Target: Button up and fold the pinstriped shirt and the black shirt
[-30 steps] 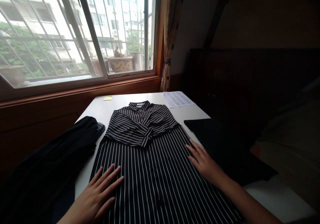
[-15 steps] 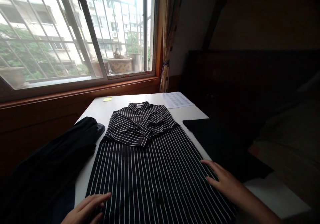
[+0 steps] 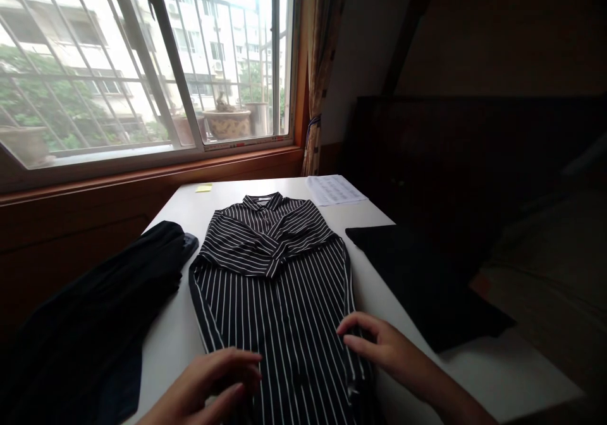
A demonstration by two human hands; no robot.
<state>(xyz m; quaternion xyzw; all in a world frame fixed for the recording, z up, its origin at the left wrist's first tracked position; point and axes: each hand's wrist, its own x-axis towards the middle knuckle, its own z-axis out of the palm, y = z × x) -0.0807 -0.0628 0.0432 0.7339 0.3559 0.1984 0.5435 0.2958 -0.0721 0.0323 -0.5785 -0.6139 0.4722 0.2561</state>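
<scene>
A black shirt with white stripes [image 3: 289, 336] lies front up on the white table [image 3: 156, 349], its collar at the far end. Both sleeves [image 3: 270, 245] are crossed over the chest. My left hand [image 3: 208, 381] is curled at the shirt's lower left side, its fingers over the fabric and the thumb below. On the lower right side, my right hand [image 3: 374, 343] grips the edge between fingers and thumb. Both side edges are turned inward and slightly raised, so the body of the shirt is narrower there. The hem runs out of view at the bottom.
Dark clothing [image 3: 95, 311] is heaped at the left, with a dark object [image 3: 190, 243] beside it. A black cloth [image 3: 427, 286] lies at the right. Printed sheets [image 3: 336, 190] and a yellow sticky note [image 3: 203, 188] rest at the far end, below the window [image 3: 213, 64].
Both hands have moved inward, bringing the shirt's left and right side edges toward its middle. More white table shows on each side. The crossed sleeves have stayed in place.
</scene>
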